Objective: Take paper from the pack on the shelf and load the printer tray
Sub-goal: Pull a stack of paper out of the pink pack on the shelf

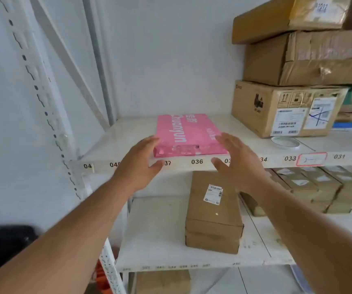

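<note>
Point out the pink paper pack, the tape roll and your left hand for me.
pink paper pack point(188, 132), head view, middle of its top face
tape roll point(285, 142), head view, its near rim
left hand point(138, 162), head view, back of the hand

Paper pack point(188, 132) lies on shelf point(128, 132), left of stacked boxes point(287, 109)

Pink paper pack point(188, 134) flat at white shelf point(255, 145) front edge.
</note>
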`<action>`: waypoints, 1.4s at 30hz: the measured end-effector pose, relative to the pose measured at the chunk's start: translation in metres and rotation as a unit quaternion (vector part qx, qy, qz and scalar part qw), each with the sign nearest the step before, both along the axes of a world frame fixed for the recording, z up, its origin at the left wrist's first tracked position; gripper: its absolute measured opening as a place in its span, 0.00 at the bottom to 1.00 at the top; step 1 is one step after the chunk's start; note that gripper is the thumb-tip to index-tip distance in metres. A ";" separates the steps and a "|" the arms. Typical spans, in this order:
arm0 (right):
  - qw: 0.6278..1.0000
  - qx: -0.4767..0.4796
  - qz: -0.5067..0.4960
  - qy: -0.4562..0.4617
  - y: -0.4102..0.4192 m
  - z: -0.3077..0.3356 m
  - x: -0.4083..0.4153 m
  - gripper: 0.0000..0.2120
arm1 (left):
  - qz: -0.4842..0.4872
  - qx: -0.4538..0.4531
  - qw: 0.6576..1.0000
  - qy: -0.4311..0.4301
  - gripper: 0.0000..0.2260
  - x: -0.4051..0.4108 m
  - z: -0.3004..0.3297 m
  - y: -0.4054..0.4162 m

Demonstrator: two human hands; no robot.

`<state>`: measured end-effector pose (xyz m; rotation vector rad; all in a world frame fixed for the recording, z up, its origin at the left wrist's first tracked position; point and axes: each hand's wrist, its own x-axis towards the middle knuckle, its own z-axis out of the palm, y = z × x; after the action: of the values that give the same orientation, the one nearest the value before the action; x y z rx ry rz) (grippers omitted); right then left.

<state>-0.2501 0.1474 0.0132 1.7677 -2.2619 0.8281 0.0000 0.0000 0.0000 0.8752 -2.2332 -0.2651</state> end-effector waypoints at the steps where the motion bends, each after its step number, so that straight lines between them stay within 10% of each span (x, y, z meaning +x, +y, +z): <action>1: 1.000 0.005 -0.001 0.012 -0.006 -0.001 -0.005 0.35 | 0.007 -0.006 1.000 -0.009 0.30 -0.005 -0.001 -0.003; 16: 0.999 -0.027 0.009 -0.035 -0.007 -0.022 -0.018 0.33 | 0.070 0.034 0.995 0.060 0.25 -0.018 -0.022 0.011; 25: 0.988 -0.114 0.025 0.099 0.017 -0.030 -0.030 0.23 | 0.019 -0.159 0.987 -0.001 0.17 0.009 -0.018 0.014; 32: 0.945 -0.196 0.093 0.246 0.012 -0.034 -0.056 0.08 | -0.085 -0.451 0.880 -0.126 0.11 0.019 -0.008 -0.012; 42: 0.913 -0.262 0.147 0.276 0.001 -0.032 -0.064 0.04 | -0.113 -0.383 0.913 -0.086 0.10 0.012 -0.003 -0.011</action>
<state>-0.3139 0.1480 -0.0192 1.7914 -1.2917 0.7591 0.0119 -0.0105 -0.0033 0.2155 -2.3034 0.5799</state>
